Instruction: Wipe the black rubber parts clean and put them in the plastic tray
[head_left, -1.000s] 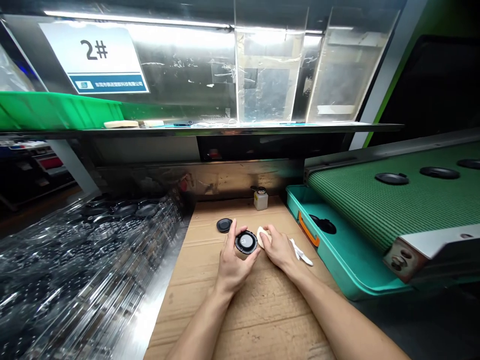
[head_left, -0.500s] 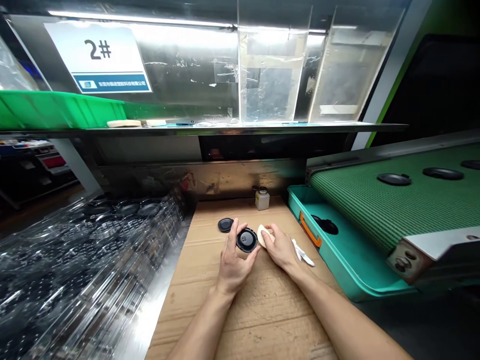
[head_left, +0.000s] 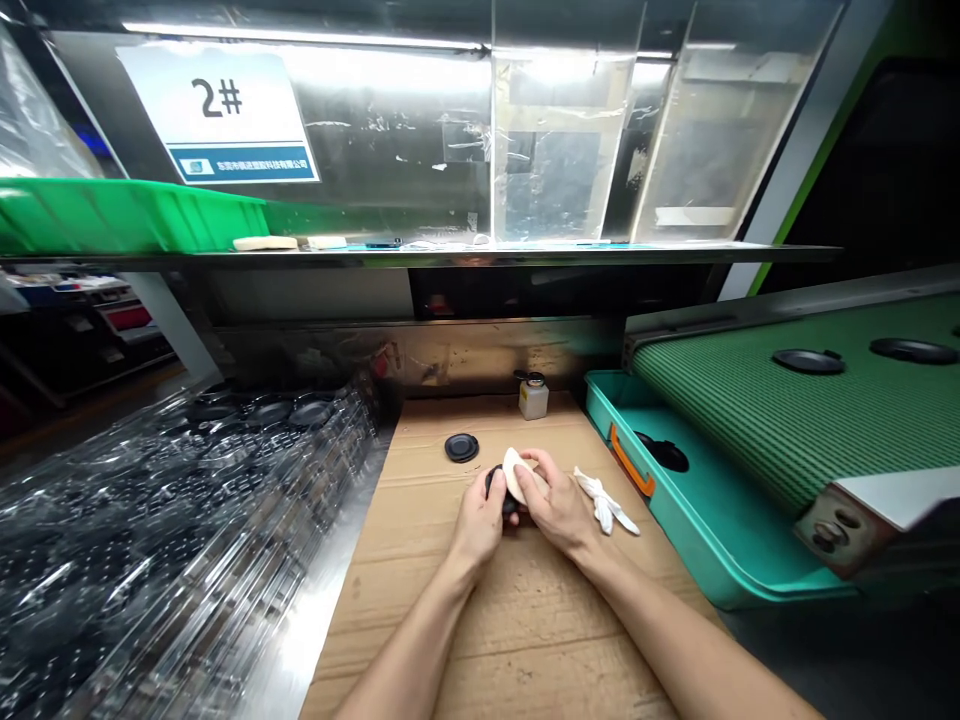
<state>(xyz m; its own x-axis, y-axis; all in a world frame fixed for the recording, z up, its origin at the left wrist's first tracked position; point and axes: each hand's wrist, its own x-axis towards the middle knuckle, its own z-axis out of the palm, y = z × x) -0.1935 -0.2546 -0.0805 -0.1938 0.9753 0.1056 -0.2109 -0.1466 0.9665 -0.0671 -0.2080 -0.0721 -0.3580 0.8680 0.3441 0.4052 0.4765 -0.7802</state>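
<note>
Over the cardboard sheet [head_left: 420, 560], my left hand [head_left: 480, 520] grips a round black plastic part [head_left: 493, 478] by its edge. My right hand [head_left: 556, 503] pinches a cream-coloured pad [head_left: 514, 472], perhaps a sponge, and presses it against the black part, covering much of it. Another black disc [head_left: 461, 447] lies flat on the cardboard beyond my left hand. Just right of my right hand is a crumpled white cloth or glove [head_left: 605, 502]. A small whitish bottle [head_left: 533, 398] with a dark top stands at the back of the cardboard.
Clear plastic trays [head_left: 202, 520] holding black parts are stacked at left. A teal bin [head_left: 720, 560] with an orange handle stands at right, below a green conveyor belt [head_left: 735, 400] carrying black discs. A metal shelf [head_left: 450, 257] with a green crate [head_left: 127, 215] spans above.
My hands have come together, bringing the cream pad onto the black part, which has turned from face-up to tilted. The view has shifted slightly left.
</note>
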